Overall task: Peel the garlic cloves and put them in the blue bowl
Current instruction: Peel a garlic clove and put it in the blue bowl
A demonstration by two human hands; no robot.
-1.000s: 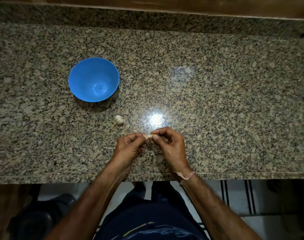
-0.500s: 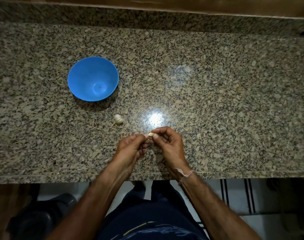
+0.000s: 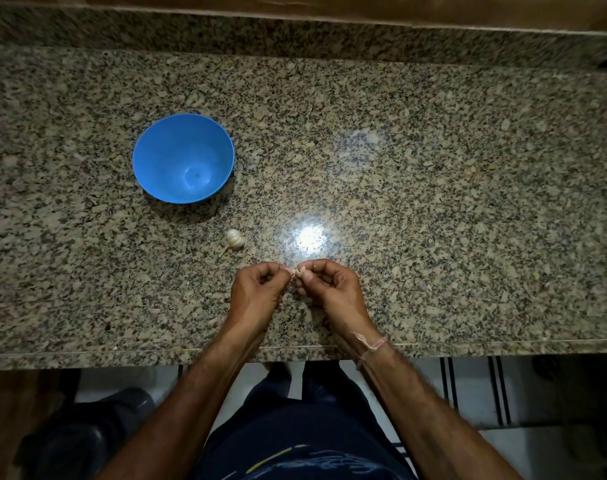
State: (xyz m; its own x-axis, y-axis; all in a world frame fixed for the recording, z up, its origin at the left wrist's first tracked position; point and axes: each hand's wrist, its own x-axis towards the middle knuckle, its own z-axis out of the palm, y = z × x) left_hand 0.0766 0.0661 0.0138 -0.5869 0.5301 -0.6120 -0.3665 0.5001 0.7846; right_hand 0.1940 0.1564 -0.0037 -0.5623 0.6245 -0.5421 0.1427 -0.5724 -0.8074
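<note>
Fingertips of the left hand (image 3: 257, 289) and right hand (image 3: 333, 285) are pinching one garlic clove (image 3: 301, 271), risking it slipping onto the surface (image 3: 433, 202).

garlic clove (image 3: 301, 271) mostly hidden between hands (image 3: 297, 289)

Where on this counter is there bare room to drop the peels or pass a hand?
The whole stretch right of the right hand out to the counter edge is bare, as is the strip behind the blue bowl. Left of the left hand is bare too. It is tightest between the bowl, the garlic bulb and the clove both hands pinch.
</note>
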